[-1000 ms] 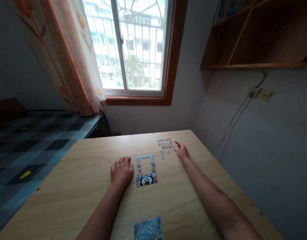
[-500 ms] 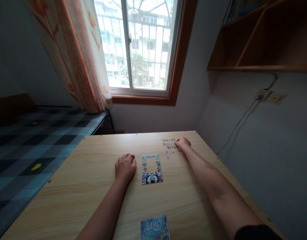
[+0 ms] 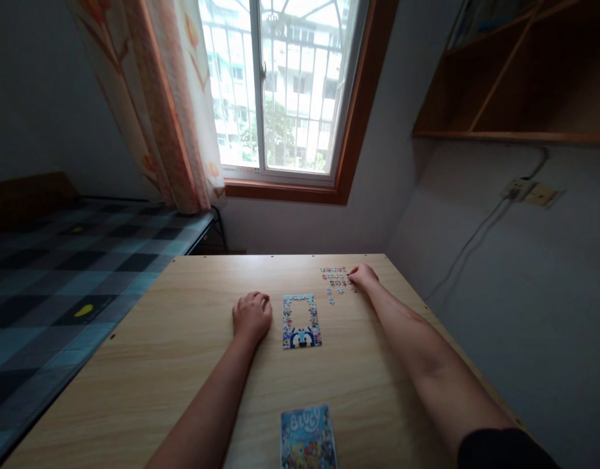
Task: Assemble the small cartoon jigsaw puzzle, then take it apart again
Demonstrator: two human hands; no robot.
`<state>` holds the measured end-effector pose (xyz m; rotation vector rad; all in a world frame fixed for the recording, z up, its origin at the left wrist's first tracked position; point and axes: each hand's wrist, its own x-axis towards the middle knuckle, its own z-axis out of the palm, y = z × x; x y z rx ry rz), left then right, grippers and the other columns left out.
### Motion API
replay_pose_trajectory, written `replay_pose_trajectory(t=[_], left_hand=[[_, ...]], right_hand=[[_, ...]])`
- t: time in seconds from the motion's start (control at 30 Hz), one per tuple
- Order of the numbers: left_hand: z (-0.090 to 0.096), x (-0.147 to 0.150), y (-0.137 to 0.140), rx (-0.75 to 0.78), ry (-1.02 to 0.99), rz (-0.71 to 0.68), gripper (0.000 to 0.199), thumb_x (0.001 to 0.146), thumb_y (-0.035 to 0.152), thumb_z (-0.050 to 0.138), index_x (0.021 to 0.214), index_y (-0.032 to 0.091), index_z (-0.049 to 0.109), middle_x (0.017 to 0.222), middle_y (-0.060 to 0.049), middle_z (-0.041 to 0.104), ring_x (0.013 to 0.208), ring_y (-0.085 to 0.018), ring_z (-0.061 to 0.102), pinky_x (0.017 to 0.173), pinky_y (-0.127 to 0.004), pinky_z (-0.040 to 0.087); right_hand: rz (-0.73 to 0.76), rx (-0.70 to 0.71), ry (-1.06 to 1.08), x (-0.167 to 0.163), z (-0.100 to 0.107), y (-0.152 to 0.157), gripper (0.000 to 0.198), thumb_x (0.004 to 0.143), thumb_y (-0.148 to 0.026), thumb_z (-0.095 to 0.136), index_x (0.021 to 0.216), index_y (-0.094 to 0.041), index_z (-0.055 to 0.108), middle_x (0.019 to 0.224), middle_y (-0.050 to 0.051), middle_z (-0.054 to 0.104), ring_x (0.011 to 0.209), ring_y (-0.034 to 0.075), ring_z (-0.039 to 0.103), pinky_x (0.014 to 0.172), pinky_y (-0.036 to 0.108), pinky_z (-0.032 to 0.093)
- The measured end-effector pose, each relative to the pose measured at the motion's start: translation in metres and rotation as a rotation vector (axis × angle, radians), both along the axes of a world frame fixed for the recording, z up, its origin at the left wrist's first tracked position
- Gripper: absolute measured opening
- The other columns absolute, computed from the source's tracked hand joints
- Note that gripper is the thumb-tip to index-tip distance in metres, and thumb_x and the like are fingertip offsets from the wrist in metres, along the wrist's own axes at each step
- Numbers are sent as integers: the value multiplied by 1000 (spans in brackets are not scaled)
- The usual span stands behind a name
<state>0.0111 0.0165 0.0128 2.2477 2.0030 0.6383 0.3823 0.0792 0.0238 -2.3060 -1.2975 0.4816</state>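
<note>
Head view. Room: window [image 3: 300, 98] with orange curtain [image 3: 157, 104]; checked bed [image 3: 109, 251] at left; wall shelf [image 3: 519, 85] at upper right; pale wooden table [image 3: 182, 365] in front.

Left hand [image 3: 252, 316]: palm down on the table, forearm slanting in from below, fingers spread slightly and loosely curved; contents under the palm, if any, cannot be told.

Right hand [image 3: 365, 277]: forearm extended to the far right of the table, fingers bent, thumb and index drawn close together at the right edge of the loose pieces [image 3: 337, 283]; whether a piece is pinched cannot be told.

Puzzle [image 3: 302, 338]: flat, just right of the left hand, border and lower part filled, centre open.

Change: one second ago the right hand lies beside the pieces, index pointing out; now its fingertips are bent in to them. Left hand as before, near the puzzle.

Obscured: box [image 3: 308, 440] cut off by the lower edge; individual pieces too small to read.
</note>
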Motion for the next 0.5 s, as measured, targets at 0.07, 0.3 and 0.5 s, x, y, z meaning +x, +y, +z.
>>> replay_pose_trajectory(t=[0.07,0.3,0.5], left_hand=[[-1,0,0,-2,-5,1,30,92,31,48,108,25,72,126,-8,67,115,-28,56,102,-42,39],[-5,1,2,0,-43,0,30,92,33,48,105,26,75,128,-7,66,118,-28,56,105,-43,37],[-5,6,0,-4,-40,-3,39,92,39,51,123,22,67,132,-10,64,122,-30,54,108,-43,35]], right_hand=[[37,65,52,2,4,-6,19,69,-18,74,88,-16,79,91,9,77,86,19,70,76,24,51],[317,223,310,-35,10,-62,30,83,-29,69,106,-13,77,105,10,76,97,20,72,85,26,55],[631,176,529,-96,-10,-117,27,80,-32,72,99,-16,80,99,8,78,96,24,73,92,36,56]])
